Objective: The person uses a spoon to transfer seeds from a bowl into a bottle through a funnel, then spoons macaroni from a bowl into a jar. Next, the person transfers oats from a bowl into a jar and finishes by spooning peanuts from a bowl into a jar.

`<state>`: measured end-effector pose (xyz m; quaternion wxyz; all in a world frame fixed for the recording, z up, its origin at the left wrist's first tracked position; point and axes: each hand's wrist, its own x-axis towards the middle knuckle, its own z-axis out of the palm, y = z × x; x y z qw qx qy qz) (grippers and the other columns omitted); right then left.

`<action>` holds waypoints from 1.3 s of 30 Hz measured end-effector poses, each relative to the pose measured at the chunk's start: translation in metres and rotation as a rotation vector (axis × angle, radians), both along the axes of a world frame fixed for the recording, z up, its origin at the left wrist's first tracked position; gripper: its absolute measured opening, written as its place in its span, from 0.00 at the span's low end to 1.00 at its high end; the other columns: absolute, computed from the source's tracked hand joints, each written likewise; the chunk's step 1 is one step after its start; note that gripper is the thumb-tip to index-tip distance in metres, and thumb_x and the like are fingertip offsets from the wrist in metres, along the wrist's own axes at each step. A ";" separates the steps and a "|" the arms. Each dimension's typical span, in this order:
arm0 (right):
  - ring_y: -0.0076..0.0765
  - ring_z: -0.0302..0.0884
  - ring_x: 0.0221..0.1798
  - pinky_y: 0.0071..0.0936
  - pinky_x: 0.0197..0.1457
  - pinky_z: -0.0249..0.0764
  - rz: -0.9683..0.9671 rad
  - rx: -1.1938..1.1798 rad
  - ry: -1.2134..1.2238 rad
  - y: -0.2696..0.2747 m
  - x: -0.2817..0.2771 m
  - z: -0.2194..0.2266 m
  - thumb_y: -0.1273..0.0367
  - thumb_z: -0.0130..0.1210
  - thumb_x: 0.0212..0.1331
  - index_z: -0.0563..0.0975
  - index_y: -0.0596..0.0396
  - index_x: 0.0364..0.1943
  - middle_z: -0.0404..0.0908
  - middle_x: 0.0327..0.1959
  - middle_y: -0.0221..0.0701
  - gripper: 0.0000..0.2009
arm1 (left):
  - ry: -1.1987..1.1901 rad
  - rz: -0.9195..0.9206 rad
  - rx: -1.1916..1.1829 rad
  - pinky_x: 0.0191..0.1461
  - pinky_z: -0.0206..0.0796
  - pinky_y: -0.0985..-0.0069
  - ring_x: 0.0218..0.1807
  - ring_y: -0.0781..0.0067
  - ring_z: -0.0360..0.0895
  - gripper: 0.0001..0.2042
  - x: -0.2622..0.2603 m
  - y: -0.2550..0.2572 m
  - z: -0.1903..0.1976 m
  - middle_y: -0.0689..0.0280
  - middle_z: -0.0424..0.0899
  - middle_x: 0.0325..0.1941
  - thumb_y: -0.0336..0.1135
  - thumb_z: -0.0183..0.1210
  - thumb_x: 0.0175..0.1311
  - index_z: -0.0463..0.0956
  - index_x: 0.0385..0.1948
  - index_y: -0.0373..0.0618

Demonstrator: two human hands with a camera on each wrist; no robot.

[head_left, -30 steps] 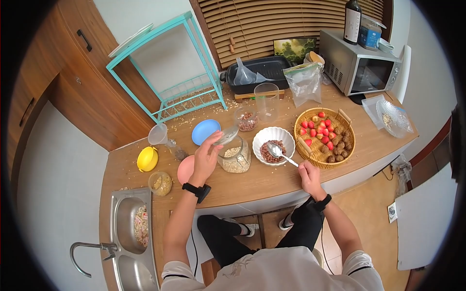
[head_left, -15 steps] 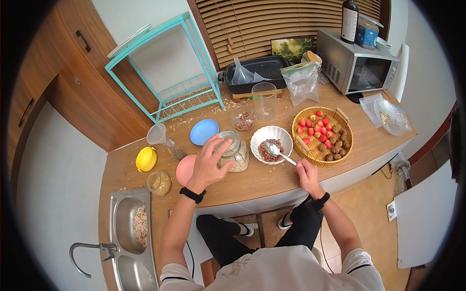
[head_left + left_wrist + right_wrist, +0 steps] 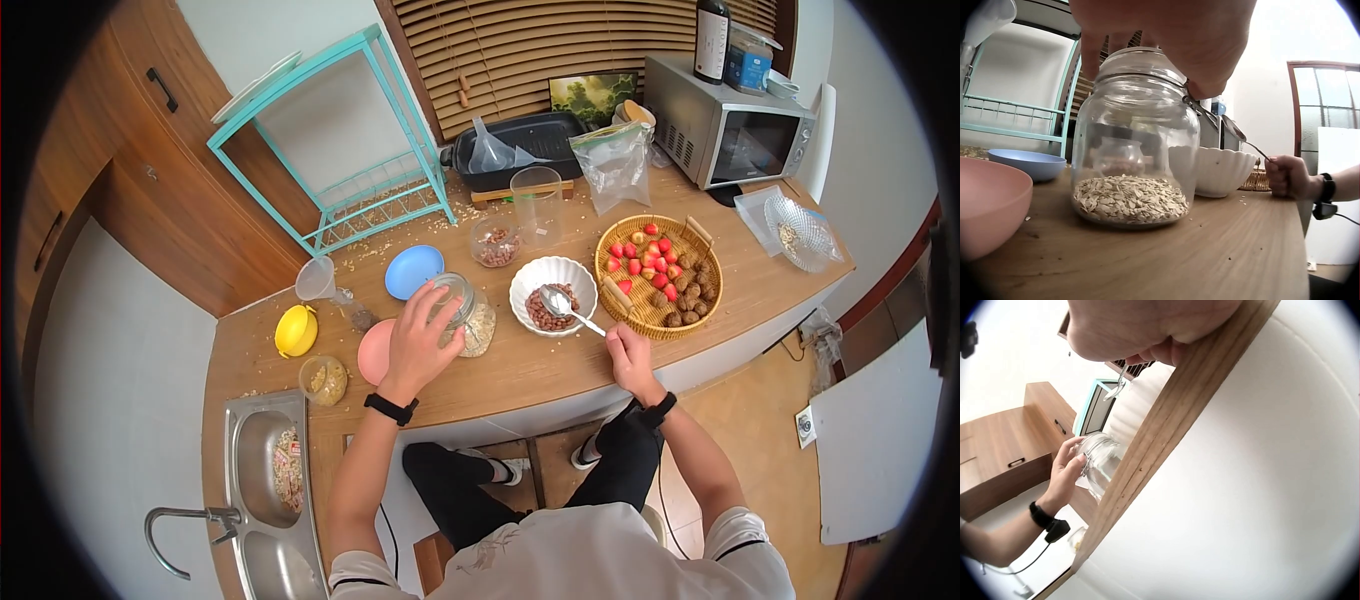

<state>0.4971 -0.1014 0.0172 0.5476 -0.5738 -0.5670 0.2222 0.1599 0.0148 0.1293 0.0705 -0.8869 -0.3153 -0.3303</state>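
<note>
In the head view my left hand [image 3: 420,345] grips the lid [image 3: 452,296] of a glass jar [image 3: 480,330], fingers curled over its rim. The left wrist view shows the lid lying on the jar [image 3: 1135,144], which stands upright with oats [image 3: 1132,199] at its bottom. My right hand [image 3: 630,358] pinches the handle of a metal spoon [image 3: 580,318] at the counter's front edge. The spoon's head rests in a white fluted bowl [image 3: 520,290] among reddish-brown nuts or beans [image 3: 545,316]. From the right wrist view, my left hand [image 3: 1063,481] is at the jar's top.
A basket [image 3: 612,250] of red fruit and walnuts stands right of the bowl. Pink [image 3: 374,352] and blue [image 3: 414,272] bowls flank the jar's left side. Behind are a small glass bowl [image 3: 495,243] and a clear cylinder [image 3: 538,210]. A sink [image 3: 250,445] is at left.
My left hand has brought the lid from a raised, tilted position down onto the jar, and its fingers now curl over the lid. My right hand still holds the spoon in the white bowl.
</note>
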 end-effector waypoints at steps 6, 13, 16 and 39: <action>0.36 0.69 0.21 0.33 0.29 0.66 -0.007 -0.006 -0.004 -0.001 -0.001 0.003 0.69 0.47 0.70 0.74 0.59 0.30 0.70 0.18 0.36 0.11 | 0.011 0.033 -0.017 0.64 0.69 0.57 0.67 0.51 0.69 0.21 -0.013 -0.004 0.005 0.58 0.74 0.59 0.32 0.65 0.51 0.79 0.51 0.48; 0.39 0.70 0.22 0.34 0.30 0.67 -0.053 0.014 0.003 0.001 0.000 -0.001 0.68 0.47 0.70 0.74 0.59 0.31 0.70 0.19 0.38 0.11 | -0.008 0.103 0.096 0.60 0.69 0.57 0.59 0.47 0.72 0.22 0.017 -0.061 0.034 0.55 0.75 0.56 0.29 0.64 0.50 0.76 0.51 0.41; 0.41 0.70 0.22 0.35 0.30 0.68 -0.082 0.015 0.024 0.000 -0.003 -0.001 0.68 0.46 0.70 0.74 0.59 0.32 0.70 0.19 0.40 0.11 | -0.329 0.028 -0.242 0.54 0.71 0.60 0.53 0.53 0.73 0.23 0.047 -0.101 -0.003 0.52 0.73 0.55 0.30 0.66 0.54 0.72 0.53 0.37; 0.35 0.73 0.26 0.34 0.35 0.69 -0.189 0.016 0.046 0.021 0.028 -0.004 0.64 0.38 0.77 0.71 0.56 0.44 0.74 0.22 0.32 0.12 | -1.123 -0.075 -1.655 0.57 0.81 0.60 0.56 0.53 0.79 0.28 0.137 -0.026 -0.062 0.51 0.70 0.63 0.26 0.51 0.65 0.52 0.66 0.39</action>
